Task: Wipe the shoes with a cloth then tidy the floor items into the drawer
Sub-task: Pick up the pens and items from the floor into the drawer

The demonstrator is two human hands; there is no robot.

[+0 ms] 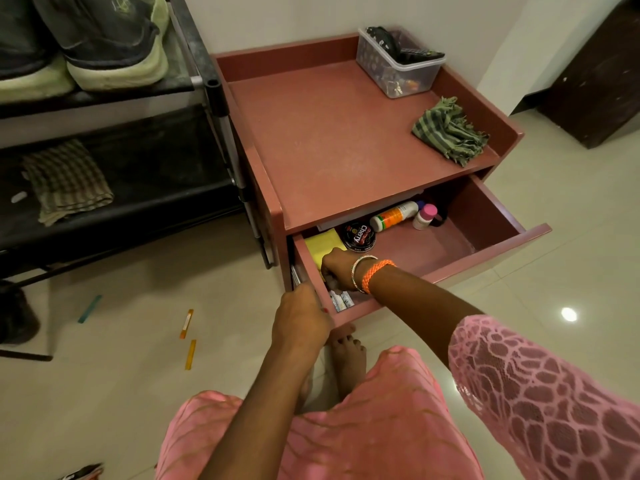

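Step in hand, as judged: tidying phase, floor items going into the drawer (pixel 491 244).

Drawer: pulled out of the cabinet (pixel 329 140), open. Inside: polish tin (pixel 359 236), yellow pad (pixel 323 245) beside it, orange bottle (pixel 393 216) and pink-capped bottle (pixel 425 216) near the back, some packets (pixel 341 301) at the front-left corner.

Right hand (pixel 337 270): reaches into the front-left corner of the drawer, over the yellow pad. Fingers curl downward onto something small; what it is cannot be told, so whether it is held or just pushed is unclear.

Left hand (pixel 299 318): at the drawer's left front edge, fingers curled round the edge, apparently steadying it.

Shoes (pixel 104 46): on the top shelf of the rack (pixel 204 81), left of the cabinet. Green cloth (pixel 450 131) lies crumpled on the cabinet top, well apart from both hands; a clear box (pixel 398 69) stands behind it.

On the floor to the left: two orange sticks (pixel 187 323) (pixel 190 354) and a teal stick (pixel 90 309), all untouched.

Next move, as judged: free the right hand from the drawer, reach left and down, pinch each thin stick off the slick tile, and lay it in the drawer's bare middle. Flat sticks on tile may need a fingernail lift.
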